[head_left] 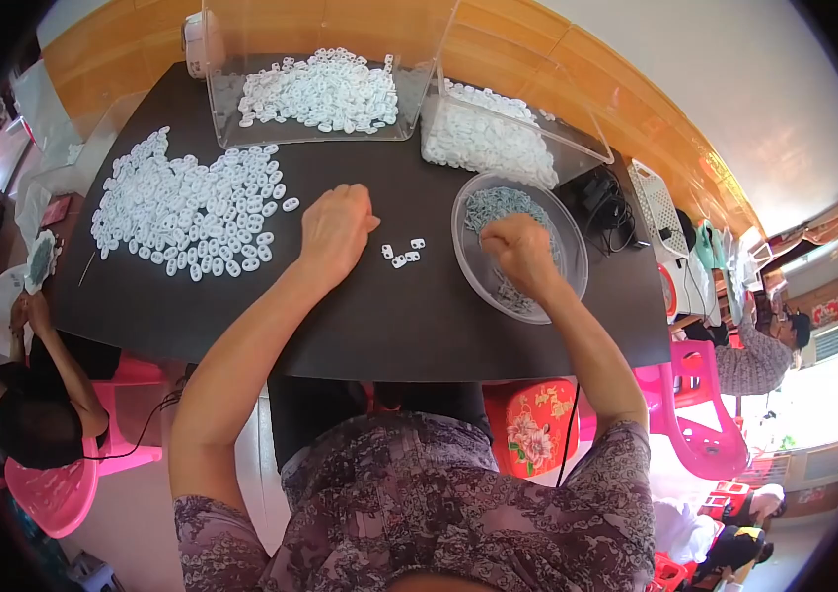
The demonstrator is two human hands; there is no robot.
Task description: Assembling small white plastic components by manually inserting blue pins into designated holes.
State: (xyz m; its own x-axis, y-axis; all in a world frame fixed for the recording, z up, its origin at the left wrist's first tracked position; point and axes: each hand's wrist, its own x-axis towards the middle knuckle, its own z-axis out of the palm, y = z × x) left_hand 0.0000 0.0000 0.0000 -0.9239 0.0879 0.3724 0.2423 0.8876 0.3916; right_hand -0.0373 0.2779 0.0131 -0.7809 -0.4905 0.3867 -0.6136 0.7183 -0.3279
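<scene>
My left hand (338,235) rests closed on the dark table, its fingers curled in; whatever they may hold is hidden. To its left spreads a heap of small white oval plastic pieces with holes (187,202). Just right of that hand lie several small white pieces (399,260), apart from the heap. Over a round clear plastic bowl (471,274) hangs my right hand (520,252), fingers bent together. Small grey metal parts (512,205) fill part of the bowl beneath it. Anything pinched in those fingers is too small to make out.
Two clear plastic bins, left (320,136) and right (577,150), hold more white pieces at the back of the dark table (379,335). A black adapter with cables (604,212) lies right of the bowl. Another person's hand (36,311) is at far left; pink chairs (700,424) stand around.
</scene>
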